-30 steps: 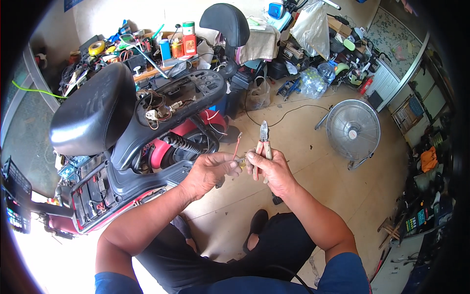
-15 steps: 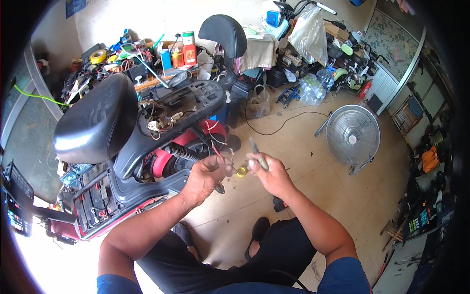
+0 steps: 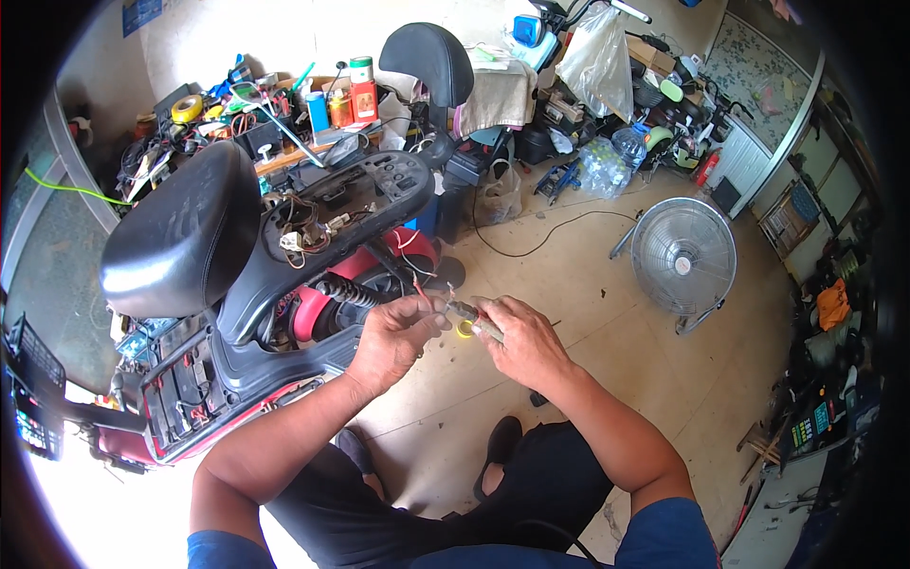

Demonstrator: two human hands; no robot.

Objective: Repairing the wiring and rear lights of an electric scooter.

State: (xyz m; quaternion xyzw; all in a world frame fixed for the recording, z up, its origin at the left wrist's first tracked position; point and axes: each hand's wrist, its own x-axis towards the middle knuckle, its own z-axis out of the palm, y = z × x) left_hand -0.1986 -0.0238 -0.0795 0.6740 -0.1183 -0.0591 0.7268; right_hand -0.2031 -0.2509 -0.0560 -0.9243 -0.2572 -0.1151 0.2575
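Note:
My left hand (image 3: 391,343) is closed, its fingertips pinching thin wires (image 3: 420,286), one of them red, that run down from the rear of an electric scooter (image 3: 327,251). In my right hand (image 3: 527,341) is a pair of pliers (image 3: 462,309) with grey metal jaws and pale, worn handles. The jaws are right beside my left fingertips, at the wire ends. Whether they grip a wire is too small to tell. Just below the pliers shows a yellow ring, like a tape roll (image 3: 464,329); what supports it I cannot tell.
The scooter's black seat (image 3: 185,228) is tilted up, and loose connectors (image 3: 308,230) lie in its open frame. Behind stands a bench (image 3: 275,165) crowded with tools and bottles. A round floor fan (image 3: 682,264) stands at right, its cable (image 3: 531,254) trailing over the floor.
My right hand has brought the pliers left and down, from pointing up to lying across toward my left fingertips. My left hand keeps its pinch on the wires, nearly in place.

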